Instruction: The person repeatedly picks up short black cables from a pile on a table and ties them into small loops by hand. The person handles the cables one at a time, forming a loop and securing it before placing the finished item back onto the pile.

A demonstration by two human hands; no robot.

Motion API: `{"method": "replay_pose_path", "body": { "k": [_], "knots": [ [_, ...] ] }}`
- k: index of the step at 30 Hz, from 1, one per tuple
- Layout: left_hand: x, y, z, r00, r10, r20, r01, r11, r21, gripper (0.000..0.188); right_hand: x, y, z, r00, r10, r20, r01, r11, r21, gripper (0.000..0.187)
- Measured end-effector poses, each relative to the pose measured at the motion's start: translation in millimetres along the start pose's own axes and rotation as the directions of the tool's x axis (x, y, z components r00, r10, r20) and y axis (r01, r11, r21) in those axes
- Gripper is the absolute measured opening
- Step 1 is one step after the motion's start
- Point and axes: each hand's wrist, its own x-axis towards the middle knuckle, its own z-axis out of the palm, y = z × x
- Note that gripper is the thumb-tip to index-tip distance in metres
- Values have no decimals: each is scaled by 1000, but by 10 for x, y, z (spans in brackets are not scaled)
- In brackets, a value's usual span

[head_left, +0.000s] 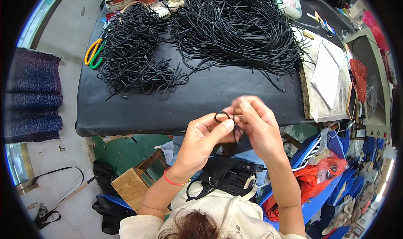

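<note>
A black cord is looped between my hands, just above the near edge of the black-covered table. My left hand pinches the loop between thumb and forefinger. Close beside it, my right hand has its fingers bent together around another part of the cord; its fingertips are smeared by motion. Part of the cord hangs below the fingers. Farther off lie a pile of looped black cords on the left and a larger heap of straight, loose black cords on the right.
Scissors with orange and green handles lie at the table's left side. A pale board with a white sheet sits at the right. Below stand a wooden stool and a blue container with red plastic bags. A black bag rests at my waist.
</note>
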Motion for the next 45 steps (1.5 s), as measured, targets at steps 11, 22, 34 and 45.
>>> {"method": "replay_pose_path", "body": {
  "k": [11,22,34,45],
  "knots": [
    [13,3,100,1000,18,14,-20,993,120,18,-197,51,-80,951,-299,-78,271,929,-251,12],
    [-45,-111,153,996,81,-22,-73,960,270,18,-95,55,-71,760,-646,-78,455,613,-646,4],
    [96,69,-102,999,16,42,-25,972,232,15,-203,20,-179,998,-38,-50,30,988,-154,32],
    [98,88,-53,995,-58,-76,76,963,259,28,-116,77,-101,984,-166,-70,119,891,-438,23]
  ]
}}
